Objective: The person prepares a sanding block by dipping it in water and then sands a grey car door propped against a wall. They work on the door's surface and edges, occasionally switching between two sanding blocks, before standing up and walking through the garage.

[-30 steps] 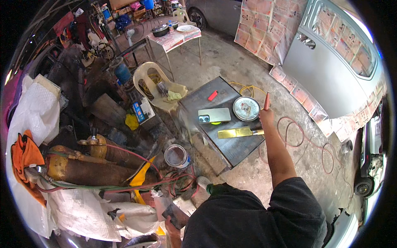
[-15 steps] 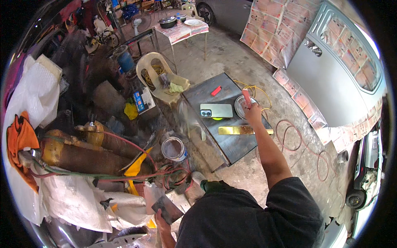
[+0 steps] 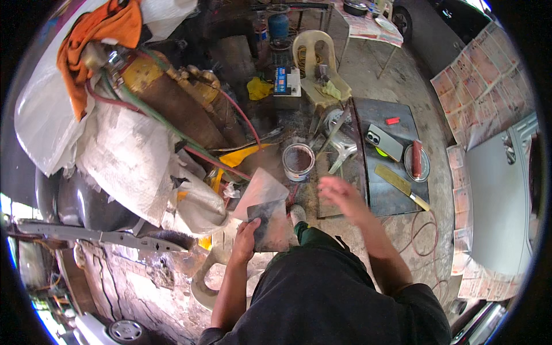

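Cluttered workshop floor, paint can (image 3: 298, 162) ahead; left hand (image 3: 246, 241) gripping scraper (image 3: 270, 225), right hand (image 3: 339, 195) empty, spread.

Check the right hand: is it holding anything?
No, the right hand hangs open and bare beside the metal table, while the left hand grips a flat grey plate.

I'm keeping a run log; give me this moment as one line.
left hand: holds grey flat spreader | right hand: empty, blurred, above metal table | paint can: open, ahead

I see grey tabletop (image 3: 386, 195); on it a red lighter (image 3: 392, 121), grey phone (image 3: 384, 142), yellow-bladed scraper (image 3: 400, 185). Beside it, a rust-brown can (image 3: 298, 162).
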`<action>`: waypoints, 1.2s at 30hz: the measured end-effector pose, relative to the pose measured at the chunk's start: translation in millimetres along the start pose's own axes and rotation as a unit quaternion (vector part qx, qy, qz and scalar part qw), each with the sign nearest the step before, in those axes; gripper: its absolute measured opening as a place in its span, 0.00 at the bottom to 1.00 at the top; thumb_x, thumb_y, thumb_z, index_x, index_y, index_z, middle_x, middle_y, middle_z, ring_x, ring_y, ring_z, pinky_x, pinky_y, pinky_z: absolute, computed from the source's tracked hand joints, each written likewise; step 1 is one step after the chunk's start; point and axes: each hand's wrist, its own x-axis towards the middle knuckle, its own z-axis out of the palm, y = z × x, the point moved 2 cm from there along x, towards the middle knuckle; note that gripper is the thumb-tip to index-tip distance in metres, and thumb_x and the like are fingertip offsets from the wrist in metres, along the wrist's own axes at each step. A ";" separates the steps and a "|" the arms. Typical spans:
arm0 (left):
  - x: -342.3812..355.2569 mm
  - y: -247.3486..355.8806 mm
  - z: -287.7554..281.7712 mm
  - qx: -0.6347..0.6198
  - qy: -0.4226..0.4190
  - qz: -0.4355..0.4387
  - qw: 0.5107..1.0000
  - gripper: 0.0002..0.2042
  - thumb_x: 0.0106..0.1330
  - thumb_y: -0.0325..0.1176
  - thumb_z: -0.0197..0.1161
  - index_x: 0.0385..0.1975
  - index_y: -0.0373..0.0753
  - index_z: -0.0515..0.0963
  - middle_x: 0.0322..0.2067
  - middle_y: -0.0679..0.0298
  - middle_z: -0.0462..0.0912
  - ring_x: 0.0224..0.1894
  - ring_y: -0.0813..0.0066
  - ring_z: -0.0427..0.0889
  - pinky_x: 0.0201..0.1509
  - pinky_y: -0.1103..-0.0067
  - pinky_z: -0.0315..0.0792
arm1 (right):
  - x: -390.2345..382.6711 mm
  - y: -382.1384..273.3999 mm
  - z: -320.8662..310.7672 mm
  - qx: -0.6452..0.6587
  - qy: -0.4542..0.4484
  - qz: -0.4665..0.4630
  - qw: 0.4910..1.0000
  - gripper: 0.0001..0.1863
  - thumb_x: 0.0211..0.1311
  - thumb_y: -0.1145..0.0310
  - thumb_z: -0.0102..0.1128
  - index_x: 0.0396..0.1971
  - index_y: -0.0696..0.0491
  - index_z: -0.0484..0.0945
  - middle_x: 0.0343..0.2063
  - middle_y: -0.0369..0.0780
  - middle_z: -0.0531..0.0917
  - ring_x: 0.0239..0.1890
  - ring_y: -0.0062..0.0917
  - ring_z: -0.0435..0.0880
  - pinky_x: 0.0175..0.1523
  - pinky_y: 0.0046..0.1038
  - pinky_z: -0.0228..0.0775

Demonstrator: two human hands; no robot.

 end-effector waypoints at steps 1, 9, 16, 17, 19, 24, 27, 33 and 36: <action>-4.5 4.9 8.0 -0.011 -0.006 -0.012 1.000 0.15 0.67 0.40 0.65 0.41 0.32 0.80 0.36 0.64 0.83 0.39 0.74 0.81 0.47 0.77 0.75 | -4.9 -9.1 30.0 0.059 -0.041 0.052 0.996 0.17 0.74 0.61 0.57 0.55 0.53 0.76 0.49 0.36 0.81 0.50 0.24 0.81 0.55 0.31 0.74; -12.9 10.4 14.3 0.001 -0.104 -0.034 0.994 0.13 0.68 0.38 0.62 0.43 0.35 0.79 0.38 0.62 0.84 0.39 0.71 0.83 0.45 0.72 0.79 | 26.3 35.5 84.2 0.337 -0.106 0.143 0.924 0.15 0.73 0.55 0.56 0.49 0.49 0.77 0.39 0.34 0.83 0.40 0.20 0.83 0.43 0.30 0.79; -13.4 -10.1 -21.1 -0.142 -0.045 -0.009 0.989 0.15 0.70 0.36 0.60 0.52 0.36 0.79 0.45 0.63 0.84 0.46 0.71 0.84 0.53 0.73 0.78 | 61.3 -1.1 45.3 0.433 0.050 0.043 0.899 0.21 0.67 0.58 0.63 0.55 0.50 0.73 0.49 0.38 0.83 0.49 0.29 0.85 0.49 0.37 0.80; -14.0 -17.0 -28.2 -0.176 -0.028 -0.008 0.984 0.15 0.70 0.36 0.60 0.53 0.36 0.78 0.46 0.63 0.84 0.47 0.71 0.83 0.54 0.72 0.78 | 64.7 -2.8 32.4 0.437 0.083 0.031 0.895 0.21 0.67 0.60 0.64 0.55 0.50 0.73 0.50 0.39 0.82 0.50 0.31 0.84 0.50 0.39 0.80; -18.2 -18.4 -40.1 -0.221 -0.006 -0.004 0.975 0.16 0.68 0.32 0.60 0.54 0.37 0.77 0.49 0.62 0.83 0.50 0.68 0.83 0.56 0.69 0.78 | 92.5 13.0 9.9 0.364 0.049 0.038 0.929 0.23 0.64 0.63 0.67 0.57 0.49 0.72 0.51 0.39 0.82 0.52 0.32 0.83 0.50 0.41 0.79; -26.6 -15.2 -57.2 -0.185 0.065 0.021 0.980 0.13 0.67 0.30 0.61 0.50 0.34 0.78 0.45 0.59 0.85 0.45 0.63 0.86 0.51 0.65 0.81 | 166.1 78.3 -26.7 0.177 0.106 0.158 0.966 0.24 0.62 0.67 0.67 0.57 0.48 0.72 0.51 0.37 0.81 0.52 0.33 0.83 0.50 0.43 0.79; -34.4 -49.3 -92.5 -0.052 0.120 0.053 0.990 0.13 0.66 0.28 0.61 0.49 0.34 0.79 0.44 0.60 0.85 0.44 0.65 0.86 0.49 0.68 0.82 | 209.3 119.9 -41.2 0.048 0.153 0.202 0.966 0.26 0.58 0.67 0.69 0.57 0.51 0.75 0.53 0.39 0.82 0.51 0.35 0.84 0.51 0.42 0.79; -22.8 -28.9 -58.5 -0.048 0.221 -0.017 0.974 0.14 0.68 0.32 0.61 0.50 0.34 0.77 0.44 0.60 0.82 0.46 0.67 0.82 0.51 0.72 0.78 | 326.2 225.7 -77.3 -0.442 0.050 0.169 0.880 0.37 0.48 0.60 0.77 0.60 0.55 0.77 0.55 0.50 0.82 0.54 0.41 0.84 0.56 0.38 0.79; -21.5 -31.7 -54.1 0.188 0.234 0.022 0.954 0.13 0.68 0.33 0.61 0.50 0.35 0.77 0.43 0.62 0.82 0.46 0.71 0.80 0.52 0.73 0.74 | 360.2 229.9 -52.2 -0.580 -0.072 0.163 0.795 0.32 0.49 0.61 0.73 0.55 0.57 0.78 0.49 0.52 0.84 0.51 0.45 0.84 0.56 0.40 0.79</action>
